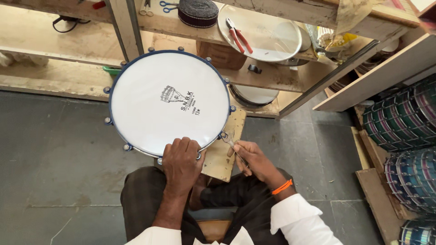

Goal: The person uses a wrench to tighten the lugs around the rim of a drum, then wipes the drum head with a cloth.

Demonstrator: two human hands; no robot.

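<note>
Drum [169, 102] with white head and blue rim, resting over the seated person's lap and a wooden board [225, 147], viewed from above.

Nearest, the person's knees and white sleeves are cut off by the lower edge. The left hand [181, 161] lies knuckles-up on the near rim, fingers curled over the edge; their tips are hidden, so what they grasp cannot be told. The right hand [254, 159], an orange band [282, 186] at its wrist, is closed around a slim metal tool [231, 143] whose tip meets a tuning lug at the rim's near right; the tool's kind is hard to make out. Farther off, wooden shelves [268, 75] hold red-handled pliers [239, 38] on a drum skin, with scissors [169, 5] cut off at the top edge. At right, stacked coloured drums [404, 118] are partly cropped.
</note>
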